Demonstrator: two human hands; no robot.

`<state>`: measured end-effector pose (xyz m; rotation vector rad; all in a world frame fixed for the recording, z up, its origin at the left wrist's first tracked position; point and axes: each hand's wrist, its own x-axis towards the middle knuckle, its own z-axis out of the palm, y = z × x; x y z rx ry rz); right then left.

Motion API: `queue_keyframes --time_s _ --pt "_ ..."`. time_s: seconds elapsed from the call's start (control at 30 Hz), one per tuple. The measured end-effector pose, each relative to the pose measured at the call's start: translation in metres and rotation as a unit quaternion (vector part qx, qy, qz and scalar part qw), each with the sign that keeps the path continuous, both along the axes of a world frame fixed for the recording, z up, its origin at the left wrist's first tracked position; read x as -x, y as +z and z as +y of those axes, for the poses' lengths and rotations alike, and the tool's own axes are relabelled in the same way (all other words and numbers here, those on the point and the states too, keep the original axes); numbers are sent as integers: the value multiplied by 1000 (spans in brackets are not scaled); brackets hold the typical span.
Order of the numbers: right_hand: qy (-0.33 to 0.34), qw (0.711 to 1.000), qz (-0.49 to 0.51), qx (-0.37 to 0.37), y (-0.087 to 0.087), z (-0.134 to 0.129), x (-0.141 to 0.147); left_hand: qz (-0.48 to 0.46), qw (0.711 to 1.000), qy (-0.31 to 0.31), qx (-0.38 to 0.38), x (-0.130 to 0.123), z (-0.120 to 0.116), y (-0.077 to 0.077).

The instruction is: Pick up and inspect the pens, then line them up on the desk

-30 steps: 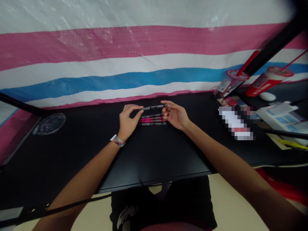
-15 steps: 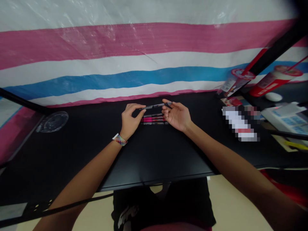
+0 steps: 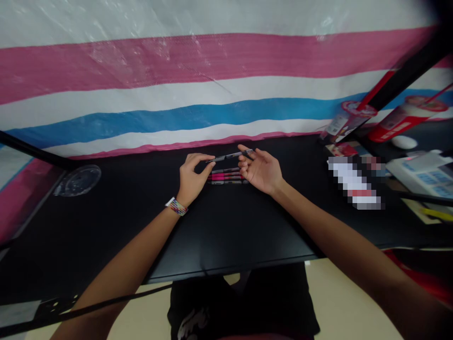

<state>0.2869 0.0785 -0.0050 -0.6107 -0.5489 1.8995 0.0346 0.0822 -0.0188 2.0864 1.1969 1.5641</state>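
A dark pen [image 3: 230,156] with a clear end is held level above the black table. My left hand [image 3: 193,177] pinches its left end between thumb and forefinger. At the pen's right end, my right hand [image 3: 261,170] has its palm turned up, with the thumb and forefinger around the tip and the other fingers curled. Just below this pen lies a row of several pens [image 3: 226,176], some with pink grips and some dark or grey. My hands partly cover the ends of that row. A colourful woven band sits on my left wrist.
A clear plastic lid [image 3: 78,180] lies at the left. On the right stand a cup with a red straw [image 3: 348,120] and a red-and-white cup [image 3: 403,118], near a white mouse [image 3: 404,142] and a blurred-out item [image 3: 356,184]. A striped sheet [image 3: 212,56] hangs behind the table.
Both hands keep nearly the same place and grip on the pen. The whole view has shifted very slightly.
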Motion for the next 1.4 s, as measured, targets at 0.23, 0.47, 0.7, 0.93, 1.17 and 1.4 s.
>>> queue_keyframes --time_s 0.23,0.47,0.7,0.93,1.17,1.4 --pt "-55 989 -103 -87 -6 1 7 12 1000 8 27 1 1 0" --pt "-61 981 -121 -142 -12 1 9 19 998 -7 55 2 2 0" --pt "-58 982 -104 -148 -11 1 8 50 997 -15 51 1 0 2" --pt "-69 987 -109 -99 -12 1 9 28 1000 -13 -1 0 1 -1" --pt "-20 999 -24 -12 -4 1 3 5 1000 -8 24 1 1 0" --pt "-48 996 -72 -10 -8 2 4 16 999 -2 38 0 -2 4"
